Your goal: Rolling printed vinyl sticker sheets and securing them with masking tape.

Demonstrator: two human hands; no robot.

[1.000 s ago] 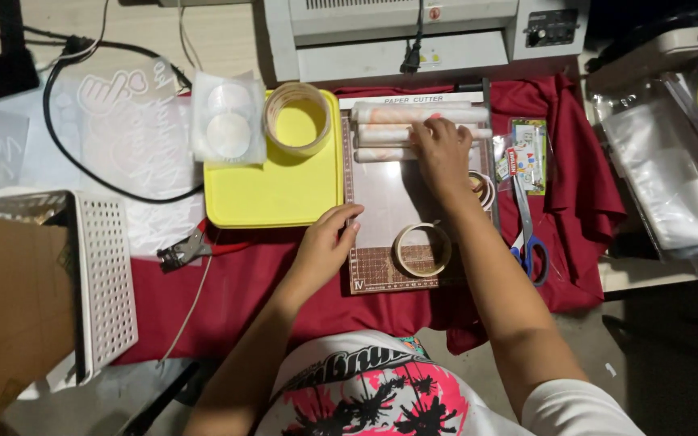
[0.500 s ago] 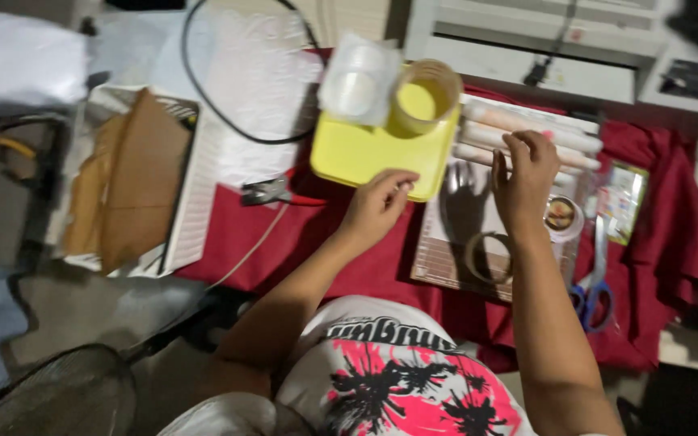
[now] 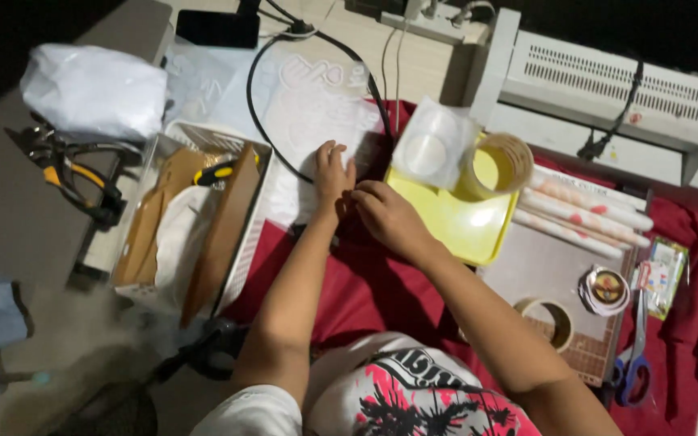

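My left hand [image 3: 331,173] lies with fingers apart on a white plastic sheet [image 3: 313,109], beside a black cable [image 3: 262,133]. My right hand [image 3: 385,214] is right next to it, fingers curled at the left edge of a yellow tray [image 3: 446,226] over the red cloth [image 3: 373,287]. Whether the right fingers pinch anything is hidden. On the tray stand a wide tape roll [image 3: 501,165] and a clear bag of round discs [image 3: 434,145].
A white basket [image 3: 248,226] with cardboard and a yellow-handled tool sits left. Pliers [image 3: 82,178] and a white bag [image 3: 94,89] lie further left. To the right are paper rolls [image 3: 583,210], a cutting mat [image 3: 543,270], another tape roll [image 3: 549,319], scissors [image 3: 632,363] and a laminator [image 3: 607,97].
Both hands have left the cutting mat and paper rolls and moved left past the yellow tray. The view has swung left, bringing the basket and pliers into sight.
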